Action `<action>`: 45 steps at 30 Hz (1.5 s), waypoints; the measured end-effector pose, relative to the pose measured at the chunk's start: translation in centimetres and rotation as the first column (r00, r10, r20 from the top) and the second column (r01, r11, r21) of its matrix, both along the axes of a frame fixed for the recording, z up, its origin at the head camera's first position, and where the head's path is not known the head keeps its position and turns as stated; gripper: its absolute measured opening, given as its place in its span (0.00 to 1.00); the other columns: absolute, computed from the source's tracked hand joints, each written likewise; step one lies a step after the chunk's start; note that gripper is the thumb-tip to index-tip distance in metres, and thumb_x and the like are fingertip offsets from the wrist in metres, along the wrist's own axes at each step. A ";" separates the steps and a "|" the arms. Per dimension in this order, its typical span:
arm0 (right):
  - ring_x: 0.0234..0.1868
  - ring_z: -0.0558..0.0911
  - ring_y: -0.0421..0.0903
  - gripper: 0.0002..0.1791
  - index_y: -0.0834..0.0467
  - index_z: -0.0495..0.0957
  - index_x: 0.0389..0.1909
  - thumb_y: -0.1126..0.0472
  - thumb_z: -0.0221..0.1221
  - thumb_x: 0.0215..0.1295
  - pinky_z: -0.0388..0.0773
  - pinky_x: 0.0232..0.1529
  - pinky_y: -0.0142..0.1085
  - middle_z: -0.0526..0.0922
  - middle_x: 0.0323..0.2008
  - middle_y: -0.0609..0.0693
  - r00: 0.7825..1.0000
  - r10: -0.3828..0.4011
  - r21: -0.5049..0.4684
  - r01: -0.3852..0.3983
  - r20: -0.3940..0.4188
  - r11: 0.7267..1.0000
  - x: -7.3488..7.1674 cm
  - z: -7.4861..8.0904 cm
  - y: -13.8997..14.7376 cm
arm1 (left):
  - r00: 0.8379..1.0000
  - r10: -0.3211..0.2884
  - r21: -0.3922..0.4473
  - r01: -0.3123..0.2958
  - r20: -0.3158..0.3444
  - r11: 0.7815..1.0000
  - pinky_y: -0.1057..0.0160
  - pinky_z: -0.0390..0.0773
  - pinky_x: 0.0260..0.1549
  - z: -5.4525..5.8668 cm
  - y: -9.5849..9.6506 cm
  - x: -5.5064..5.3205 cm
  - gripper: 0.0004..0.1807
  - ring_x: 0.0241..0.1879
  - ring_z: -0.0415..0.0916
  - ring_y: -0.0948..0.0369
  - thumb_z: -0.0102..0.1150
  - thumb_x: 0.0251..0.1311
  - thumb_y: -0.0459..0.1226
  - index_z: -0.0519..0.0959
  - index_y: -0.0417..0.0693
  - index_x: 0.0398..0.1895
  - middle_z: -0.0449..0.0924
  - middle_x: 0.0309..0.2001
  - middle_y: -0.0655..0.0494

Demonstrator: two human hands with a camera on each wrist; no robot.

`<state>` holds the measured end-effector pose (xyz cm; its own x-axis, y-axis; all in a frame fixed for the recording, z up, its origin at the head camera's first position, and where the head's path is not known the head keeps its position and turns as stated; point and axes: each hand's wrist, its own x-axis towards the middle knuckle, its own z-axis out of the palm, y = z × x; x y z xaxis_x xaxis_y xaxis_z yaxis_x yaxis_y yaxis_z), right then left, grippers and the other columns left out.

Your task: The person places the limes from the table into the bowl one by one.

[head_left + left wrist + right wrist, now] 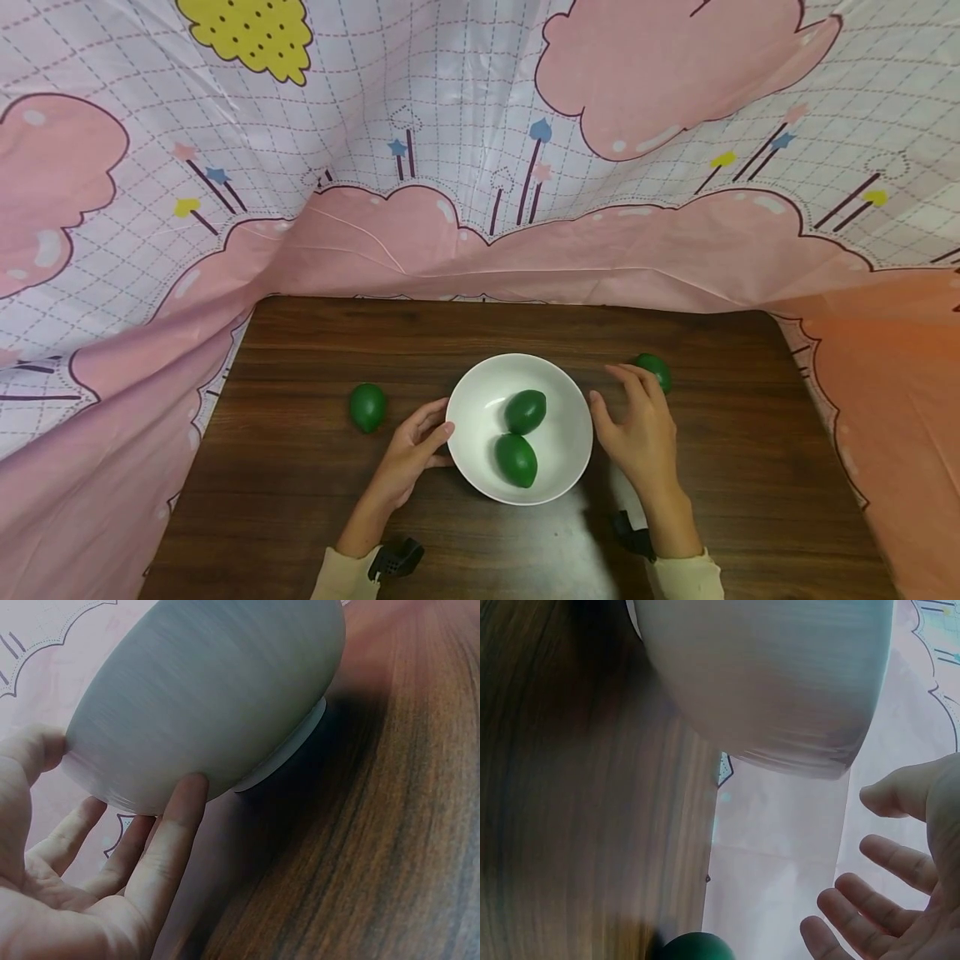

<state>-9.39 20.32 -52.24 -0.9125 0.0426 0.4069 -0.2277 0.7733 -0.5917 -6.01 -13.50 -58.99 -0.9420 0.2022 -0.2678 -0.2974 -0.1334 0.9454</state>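
Observation:
A white bowl point(558, 467) is in the middle of the wooden table, with two green lemon-shaped fruits inside, one fruit point(526, 412) behind the other fruit point(516, 460). My left hand point(408, 454) holds the bowl's left side, its thumb at the rim and fingertips against the outer wall in the left wrist view. On the other side, my right hand point(637, 425) hovers beside the bowl with fingers spread and nothing in them. The right wrist view shows a gap between this hand point(900, 877) and the bowl point(765, 682).
A green fruit point(367, 407) lies on the table left of the left hand. Another green fruit point(654, 372) lies just beyond the right hand's fingers, partly hidden. Patterned pink and white cloth point(465, 250) hangs behind the table and along its sides.

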 end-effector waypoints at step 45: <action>0.57 0.80 0.71 0.24 0.66 0.81 0.59 0.63 0.70 0.63 0.79 0.48 0.69 0.79 0.59 0.70 0.995 -0.090 -0.016 0.090 0.043 0.996 -3.0 -2.0 2.5 | 1.000 0.001 0.002 -0.001 0.004 1.000 0.50 0.91 0.45 -0.1 0.0 -0.2 0.29 0.56 0.83 0.55 0.60 0.77 0.38 0.68 0.47 0.77 0.71 0.74 0.37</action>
<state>-12.34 22.87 -54.25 -0.9209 0.1322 0.3668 -0.1323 0.7789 -0.6130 -6.16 -13.51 -59.04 -0.9411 0.2016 -0.2715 -0.3013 -0.1353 0.9439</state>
